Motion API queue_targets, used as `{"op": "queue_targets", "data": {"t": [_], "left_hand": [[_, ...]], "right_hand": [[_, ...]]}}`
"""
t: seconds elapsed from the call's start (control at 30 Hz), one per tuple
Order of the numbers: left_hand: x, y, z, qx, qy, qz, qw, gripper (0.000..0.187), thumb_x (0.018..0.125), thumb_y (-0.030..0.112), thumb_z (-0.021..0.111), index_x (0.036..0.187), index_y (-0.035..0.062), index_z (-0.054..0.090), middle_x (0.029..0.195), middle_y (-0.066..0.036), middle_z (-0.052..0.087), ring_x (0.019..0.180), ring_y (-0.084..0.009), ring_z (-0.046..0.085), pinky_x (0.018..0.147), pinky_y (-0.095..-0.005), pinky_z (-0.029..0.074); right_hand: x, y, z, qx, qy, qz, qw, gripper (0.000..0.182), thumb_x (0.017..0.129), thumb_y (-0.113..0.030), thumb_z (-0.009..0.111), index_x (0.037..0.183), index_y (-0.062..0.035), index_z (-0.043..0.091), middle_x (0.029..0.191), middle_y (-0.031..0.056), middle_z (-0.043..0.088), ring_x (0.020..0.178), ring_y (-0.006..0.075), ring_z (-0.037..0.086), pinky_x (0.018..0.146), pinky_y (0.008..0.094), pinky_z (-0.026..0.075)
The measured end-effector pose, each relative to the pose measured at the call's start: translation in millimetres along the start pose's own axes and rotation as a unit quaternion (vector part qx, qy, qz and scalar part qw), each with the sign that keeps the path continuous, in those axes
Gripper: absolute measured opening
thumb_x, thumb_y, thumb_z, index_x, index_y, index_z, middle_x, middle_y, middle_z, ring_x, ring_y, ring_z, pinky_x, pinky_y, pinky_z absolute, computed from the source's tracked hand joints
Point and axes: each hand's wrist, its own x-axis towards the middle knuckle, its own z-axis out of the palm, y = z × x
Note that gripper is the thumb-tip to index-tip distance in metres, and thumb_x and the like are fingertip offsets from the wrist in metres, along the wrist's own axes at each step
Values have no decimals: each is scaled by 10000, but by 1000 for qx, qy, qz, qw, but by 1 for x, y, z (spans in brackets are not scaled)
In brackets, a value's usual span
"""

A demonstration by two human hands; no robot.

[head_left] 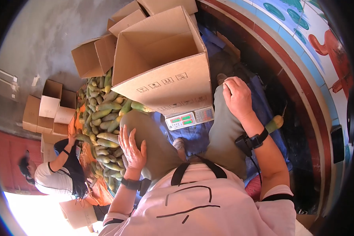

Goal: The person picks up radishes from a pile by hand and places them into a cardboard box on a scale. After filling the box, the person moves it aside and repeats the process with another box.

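Observation:
My left hand (pixel 132 150) is raised over my left knee, its fingers apart and holding nothing, beside the heap of green-yellow vegetables (pixel 106 106). My right hand (pixel 238 97) is by my right knee, its fingers curled in; whether anything is inside them is hidden. Between my knees, a tall open cardboard box (pixel 165 84) stands on a digital scale (pixel 181 120) with lit green readouts. Neither hand touches the box.
Another person (pixel 55 175) bends at the vegetable heap on the left. Empty cardboard boxes (pixel 51 100) are stacked by the wall, and more boxes (pixel 92 57) stand behind the heap. One vegetable (pixel 274 123) lies beyond my right forearm, near the tiled edge (pixel 322 94).

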Motion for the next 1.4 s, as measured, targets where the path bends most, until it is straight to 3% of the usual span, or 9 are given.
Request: {"op": "queue_targets", "data": {"t": [0.53, 0.8, 1.1, 1.4], "left_hand": [[3, -18, 38, -44, 12, -38, 998, 543, 802, 212, 618, 1288, 27, 464, 1456, -224, 317, 1360, -418, 267, 1113, -536, 186], [9, -18, 41, -88, 6, -65, 994, 565, 759, 187, 675, 1270, 35, 489, 1444, -231, 333, 1362, -417, 272, 1106, -535, 202], [9, -18, 45, -120, 22, -90, 988, 533, 787, 192, 644, 1268, 37, 477, 1443, -213, 334, 1327, -416, 315, 1089, -520, 253], [7, -21, 48, -153, 28, -118, 981, 521, 805, 210, 633, 1265, 23, 473, 1429, -229, 351, 1326, -421, 325, 1084, -511, 269]], "right_hand": [[4, -5, 6, -20, -23, -1, 1000, 41, 790, -25, 614, 815, -20, 582, 859, 116, 619, 801, 320, 603, 714, 399, 487], [1, 0, -4, -27, -69, 9, 997, 62, 853, -8, 556, 885, 24, 598, 914, 164, 621, 847, 336, 605, 756, 390, 492], [0, 3, -7, -56, -103, 28, 993, 118, 892, -10, 490, 921, 54, 584, 951, 168, 615, 885, 324, 605, 809, 365, 484], [2, 1, -5, -76, -109, 36, 990, 92, 884, -7, 508, 908, 47, 579, 949, 169, 614, 872, 330, 605, 786, 373, 487]]}}
